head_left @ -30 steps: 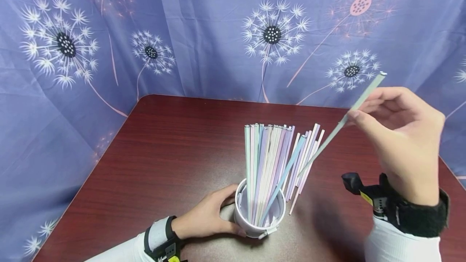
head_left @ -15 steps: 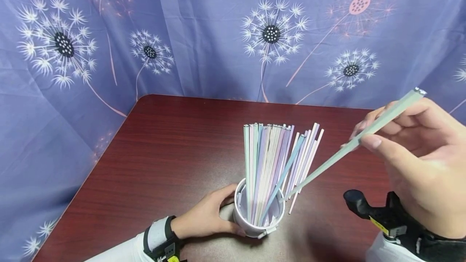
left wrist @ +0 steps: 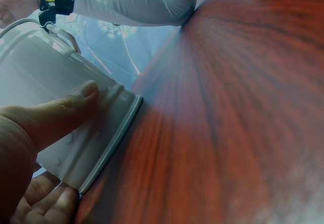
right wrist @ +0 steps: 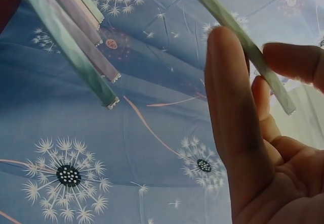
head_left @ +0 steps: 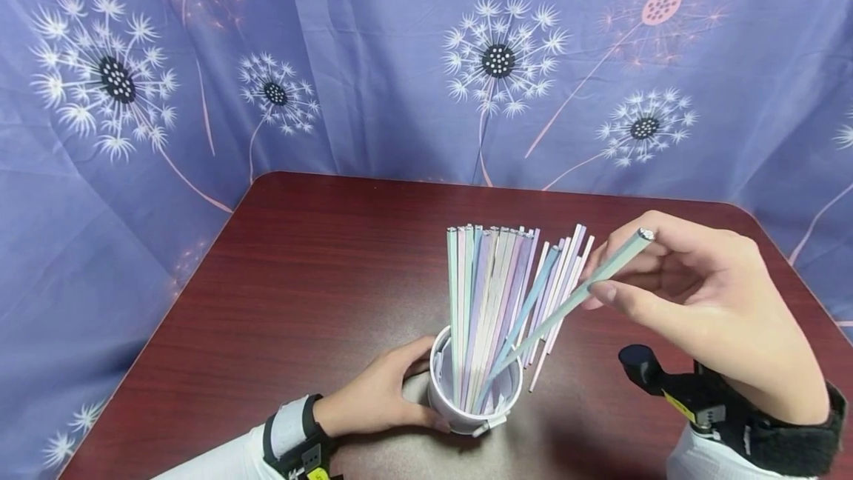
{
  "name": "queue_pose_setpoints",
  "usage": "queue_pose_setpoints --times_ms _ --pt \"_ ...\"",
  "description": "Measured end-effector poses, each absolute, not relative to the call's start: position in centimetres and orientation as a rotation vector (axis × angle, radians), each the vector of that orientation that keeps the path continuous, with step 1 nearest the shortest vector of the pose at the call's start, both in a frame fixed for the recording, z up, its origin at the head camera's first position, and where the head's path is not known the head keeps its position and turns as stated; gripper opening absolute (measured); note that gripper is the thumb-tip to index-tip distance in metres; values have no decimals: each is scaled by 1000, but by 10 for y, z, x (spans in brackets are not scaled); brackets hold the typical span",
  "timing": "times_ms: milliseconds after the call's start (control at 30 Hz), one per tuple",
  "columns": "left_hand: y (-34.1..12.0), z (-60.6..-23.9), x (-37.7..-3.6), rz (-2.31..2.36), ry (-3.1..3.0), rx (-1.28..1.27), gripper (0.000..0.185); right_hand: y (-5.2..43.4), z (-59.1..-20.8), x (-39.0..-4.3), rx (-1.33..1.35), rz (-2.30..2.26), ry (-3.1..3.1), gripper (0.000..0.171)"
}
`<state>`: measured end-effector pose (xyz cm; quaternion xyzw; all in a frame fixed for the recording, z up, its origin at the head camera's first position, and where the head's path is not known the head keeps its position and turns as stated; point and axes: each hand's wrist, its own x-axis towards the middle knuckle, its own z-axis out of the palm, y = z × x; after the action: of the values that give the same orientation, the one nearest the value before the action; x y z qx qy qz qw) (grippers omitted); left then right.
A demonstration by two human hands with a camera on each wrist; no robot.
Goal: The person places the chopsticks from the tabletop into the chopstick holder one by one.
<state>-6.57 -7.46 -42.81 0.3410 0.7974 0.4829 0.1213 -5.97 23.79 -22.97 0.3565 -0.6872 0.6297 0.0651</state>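
While your right hand (head_left: 706, 302) pinches one pale green stick (head_left: 573, 298) between thumb and fingers, its lower end sits inside the cup (head_left: 474, 398) and its top end pokes out past your fingertips, tilted up to the right. Right wrist view confirms the pinch: thumb (right wrist: 235, 133) on one side of the stick, fingers on the other.

Your left hand (head_left: 380, 398) wraps the cup's left side, thumb pressed on the wall (left wrist: 76, 133), fingers curled round its base.

Counts: one cup, one stick in hand, one bundle of sticks (head_left: 489, 295) standing in the cup. Exact count can't be told, they overlap; well over a dozen. A second loose group (head_left: 563, 280) fans out to the right of the bundle; whether its lower ends are in the cup or on the table just behind it can't be told.

Look: the sticks are thin, straight and flat-sided, in pastel green, lilac, pink, cream and blue, with cut ends roughly level at the top. The cup is white, round and open-topped, with a small tab at the base.

The cup stands on the dark red wood table (head_left: 300, 272), near its front edge, about midway between left and right edges. Blue dandelion-print cloth (head_left: 373, 72) hangs behind the back edge.
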Motion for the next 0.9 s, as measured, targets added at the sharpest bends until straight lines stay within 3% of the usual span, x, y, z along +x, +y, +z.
queue_pose_setpoints --times_ms 900 --pt "-75 -429 -66 1423 2321 1006 80 242 -219 -63 979 1419 -2670 27"
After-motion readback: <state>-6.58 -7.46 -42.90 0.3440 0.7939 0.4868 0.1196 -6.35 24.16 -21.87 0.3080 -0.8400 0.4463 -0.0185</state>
